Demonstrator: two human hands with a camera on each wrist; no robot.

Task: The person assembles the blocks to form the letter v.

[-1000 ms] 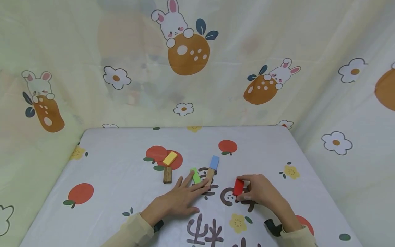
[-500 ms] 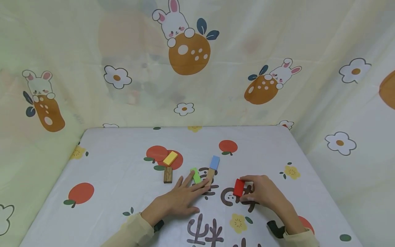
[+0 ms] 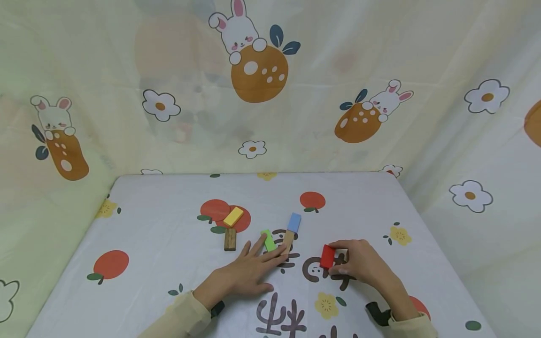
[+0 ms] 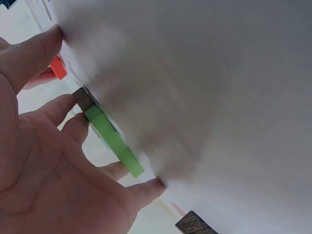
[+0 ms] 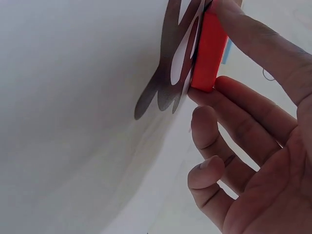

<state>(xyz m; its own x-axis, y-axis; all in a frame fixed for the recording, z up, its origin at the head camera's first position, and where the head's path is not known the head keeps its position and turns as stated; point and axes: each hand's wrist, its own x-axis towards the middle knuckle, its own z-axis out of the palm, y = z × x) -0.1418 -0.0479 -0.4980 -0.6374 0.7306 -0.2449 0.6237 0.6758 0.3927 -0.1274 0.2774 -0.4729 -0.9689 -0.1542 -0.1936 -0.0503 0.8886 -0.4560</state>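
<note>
My left hand lies palm down with fingers spread. Its fingertips touch a lime-green block and a light wooden block; the left wrist view shows the green block beside the fingers. With thumb and fingers at opposite ends, my right hand pinches a red block. In the right wrist view the red block stands against the cloth, its ends partly covered by the fingers. A blue block adjoins the far end of the light wooden one.
Left of the green block lie a yellow block and a dark wooden block, close together. A white cloth printed with fruit and flowers covers the table. Printed curtains hang behind and at the sides.
My right hand has slid slightly rightward along the red block, baring more of it, and then held still. The left hand and the other blocks keep their places.
</note>
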